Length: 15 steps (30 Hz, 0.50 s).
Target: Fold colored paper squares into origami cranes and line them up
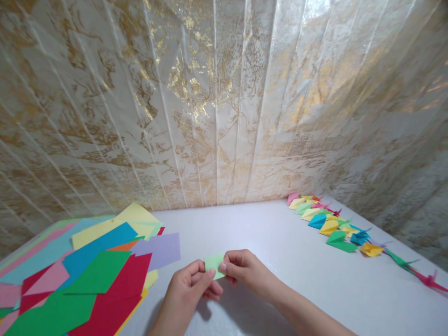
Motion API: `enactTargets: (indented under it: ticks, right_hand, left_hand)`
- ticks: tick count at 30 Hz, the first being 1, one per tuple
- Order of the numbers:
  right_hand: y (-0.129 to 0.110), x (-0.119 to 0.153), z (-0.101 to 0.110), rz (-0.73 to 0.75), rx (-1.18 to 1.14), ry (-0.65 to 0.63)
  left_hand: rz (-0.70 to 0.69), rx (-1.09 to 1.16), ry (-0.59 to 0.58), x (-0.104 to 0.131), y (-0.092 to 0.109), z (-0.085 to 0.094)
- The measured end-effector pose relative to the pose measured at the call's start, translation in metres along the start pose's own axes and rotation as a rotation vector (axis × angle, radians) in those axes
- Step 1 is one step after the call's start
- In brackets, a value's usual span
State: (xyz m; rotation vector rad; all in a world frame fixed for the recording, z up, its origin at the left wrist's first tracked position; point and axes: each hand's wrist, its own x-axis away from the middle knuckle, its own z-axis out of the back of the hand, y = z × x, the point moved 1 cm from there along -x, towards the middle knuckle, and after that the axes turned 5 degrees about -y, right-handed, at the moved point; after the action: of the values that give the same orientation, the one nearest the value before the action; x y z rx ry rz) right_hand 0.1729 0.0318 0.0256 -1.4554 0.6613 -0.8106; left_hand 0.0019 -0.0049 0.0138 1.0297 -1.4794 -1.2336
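Note:
A small light green paper square [214, 262] is held up just above the white table, between both hands. My left hand [191, 289] pinches its left and lower edge, with the thumb on the near face. At its right edge, my right hand [245, 268] grips the paper between thumb and bent forefinger. Whether the square is a single sheet or folded in layers, I cannot tell. Part of the paper is hidden behind the thumbs.
Loose coloured paper sheets [101, 273] overlap across the left of the white table [224, 224]. Along the right edge stand several small folded paper pieces [318, 221] in rows, with paper cranes [360, 237] beside them. A gold-patterned curtain [217, 102] hangs behind.

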Motion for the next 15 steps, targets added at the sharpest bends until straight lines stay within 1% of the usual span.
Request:
enactTargets:
  ticks: [1, 2, 3, 5, 6, 7, 8, 10, 11, 12, 13, 14, 15]
  right_hand:
    - [0.001, 0.000, 0.002, -0.011, 0.011, 0.008]
    - [0.002, 0.000, 0.005, -0.021, 0.029, 0.025]
    - [0.003, 0.000, 0.007, -0.029, 0.057, 0.044]
    - [0.005, 0.000, 0.011, -0.061, 0.130, 0.070]
    - [0.006, 0.000, 0.012, -0.086, 0.175, 0.075]
    - [0.006, 0.001, 0.012, -0.112, 0.235, 0.077]
    - [0.006, 0.001, 0.011, -0.135, 0.319, 0.080]
    - [0.001, 0.003, 0.011, -0.165, 0.543, 0.098]
    - [-0.002, 0.004, 0.012, -0.173, 0.654, 0.093]
    - [-0.005, 0.005, 0.014, -0.177, 0.742, 0.078]
    - [-0.007, 0.006, 0.017, -0.182, 0.782, 0.034]
    - [-0.010, 0.006, 0.021, -0.158, 0.787, -0.019]
    - [-0.011, 0.007, 0.026, -0.100, 0.779, -0.056]
  left_hand:
    - [-0.015, -0.047, 0.011, 0.000, 0.002, 0.003]
    - [-0.052, -0.129, 0.052, 0.001, 0.004, 0.006]
    - [-0.120, -0.249, 0.114, 0.002, 0.009, 0.010]
    - [-0.332, -0.582, 0.231, 0.006, 0.017, 0.016]
    - [-0.452, -0.764, 0.229, 0.009, 0.020, 0.018]
    - [-0.563, -0.935, 0.190, 0.011, 0.021, 0.019]
    - [-0.665, -1.082, 0.116, 0.013, 0.019, 0.019]
    - [-0.832, -1.289, -0.040, 0.015, 0.011, 0.019]
    - [-0.898, -1.354, -0.091, 0.016, 0.006, 0.018]
    - [-0.943, -1.404, -0.120, 0.017, 0.002, 0.018]
    - [-0.968, -1.441, -0.135, 0.017, -0.002, 0.018]
    - [-0.974, -1.470, -0.141, 0.017, -0.005, 0.018]
    - [-0.972, -1.492, -0.140, 0.018, -0.007, 0.018]
